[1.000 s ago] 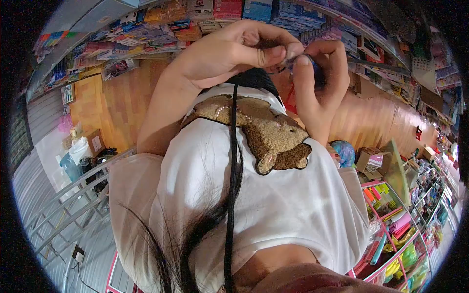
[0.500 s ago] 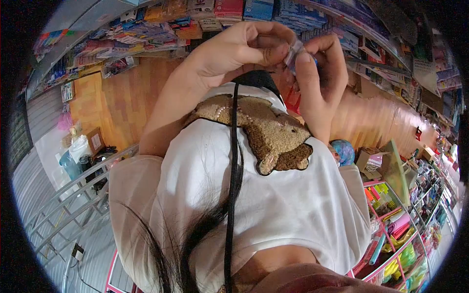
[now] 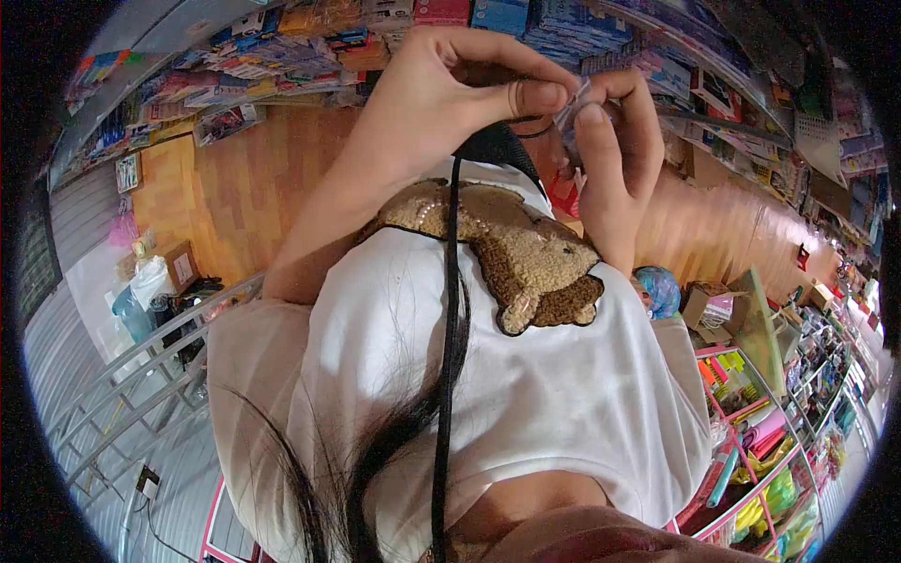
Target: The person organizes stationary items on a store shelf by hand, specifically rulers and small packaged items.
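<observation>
A small clear plastic packet [image 3: 570, 119], crinkled and with something bluish-dark inside, is held up between my two hands in front of my waist. My left hand [image 3: 446, 98] pinches its left edge between thumb and fingertips. On the other side, my right hand [image 3: 615, 155] grips the packet between thumb and bent fingers, which partly hide it. Behind and below the hands is my white shirt [image 3: 404, 310] with a fuzzy brown bear patch [image 3: 535, 263]. A black cord [image 3: 450, 281] hangs down the shirt.
Shelves packed with boxed and bagged goods [image 3: 502, 17] run along the far side. To the right stands a pink-edged rack [image 3: 741, 413] with colourful items, near an open cardboard box [image 3: 710, 310]. A metal ladder-like frame [image 3: 141, 375] is at left, on the side of the wooden floor [image 3: 272, 178].
My left hand has shifted slightly, its fingers straighter and the pinch now at the packet's edge. The packet has turned a little in my right hand.
</observation>
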`<action>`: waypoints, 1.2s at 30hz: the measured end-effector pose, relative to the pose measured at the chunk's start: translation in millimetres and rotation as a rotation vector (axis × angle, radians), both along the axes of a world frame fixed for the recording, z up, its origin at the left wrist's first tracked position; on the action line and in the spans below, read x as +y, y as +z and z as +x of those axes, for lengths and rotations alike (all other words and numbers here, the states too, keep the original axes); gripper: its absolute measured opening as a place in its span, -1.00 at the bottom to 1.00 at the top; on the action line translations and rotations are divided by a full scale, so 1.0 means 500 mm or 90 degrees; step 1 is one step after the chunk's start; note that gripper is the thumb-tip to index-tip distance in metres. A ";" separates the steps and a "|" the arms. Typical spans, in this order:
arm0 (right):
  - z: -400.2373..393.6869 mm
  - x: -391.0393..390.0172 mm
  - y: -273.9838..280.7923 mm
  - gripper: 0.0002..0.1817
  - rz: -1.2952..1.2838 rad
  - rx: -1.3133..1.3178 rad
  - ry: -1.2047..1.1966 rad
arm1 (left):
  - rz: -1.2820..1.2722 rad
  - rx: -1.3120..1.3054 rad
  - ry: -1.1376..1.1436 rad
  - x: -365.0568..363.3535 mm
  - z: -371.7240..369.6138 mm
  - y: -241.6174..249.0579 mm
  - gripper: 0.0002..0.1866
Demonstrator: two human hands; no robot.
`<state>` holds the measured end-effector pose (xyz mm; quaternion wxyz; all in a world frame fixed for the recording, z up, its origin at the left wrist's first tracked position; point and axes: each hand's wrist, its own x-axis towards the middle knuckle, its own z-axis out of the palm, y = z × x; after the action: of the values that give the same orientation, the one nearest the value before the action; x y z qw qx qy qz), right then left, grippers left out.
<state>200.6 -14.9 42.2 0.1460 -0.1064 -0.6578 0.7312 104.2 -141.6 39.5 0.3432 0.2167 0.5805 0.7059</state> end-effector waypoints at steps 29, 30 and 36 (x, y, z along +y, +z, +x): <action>-0.008 -0.014 -0.006 -0.91 0.167 0.050 -0.013 | -0.137 0.247 0.097 -0.031 0.006 0.044 -0.89; -0.009 -0.014 -0.005 -0.91 0.160 0.040 -0.009 | -0.110 0.180 0.107 -0.033 0.004 0.041 -0.88; -0.026 -0.029 0.000 -0.90 0.113 0.033 -0.008 | -0.115 0.250 0.192 -0.051 -0.020 0.036 -0.87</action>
<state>187.4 -29.6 42.0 0.1764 -0.0783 -0.7154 0.6715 94.4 -167.3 57.3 0.1332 0.2291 0.7222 0.6389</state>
